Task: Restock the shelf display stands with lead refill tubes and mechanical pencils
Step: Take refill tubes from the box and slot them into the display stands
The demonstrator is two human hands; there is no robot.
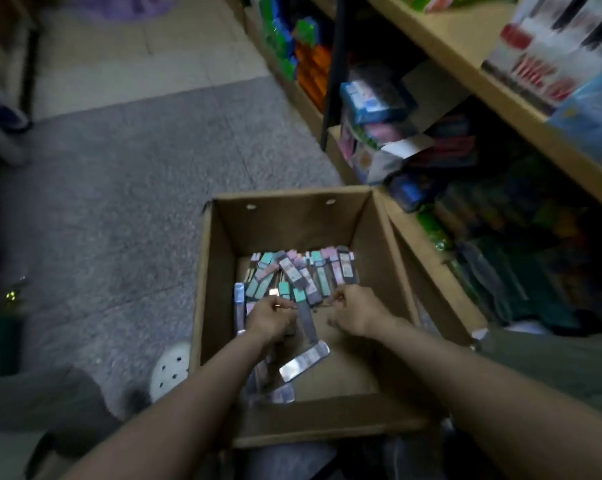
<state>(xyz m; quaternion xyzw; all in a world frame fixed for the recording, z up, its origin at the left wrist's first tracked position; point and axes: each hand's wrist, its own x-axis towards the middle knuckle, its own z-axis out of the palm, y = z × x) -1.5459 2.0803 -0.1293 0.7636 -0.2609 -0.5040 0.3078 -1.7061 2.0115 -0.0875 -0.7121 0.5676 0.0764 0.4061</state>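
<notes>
left hand: yours, down in the cardboard box, fingers curled round a few lead refill tubes
right hand: curled at the pile's edge, can't tell what it holds
tubes: heaped at the box's far end, beside the shelf

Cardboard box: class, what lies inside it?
Inside the cardboard box, loose lead refill tubes lie heaped. The left hand and right hand cover some, hiding whatever lies beneath.
</notes>
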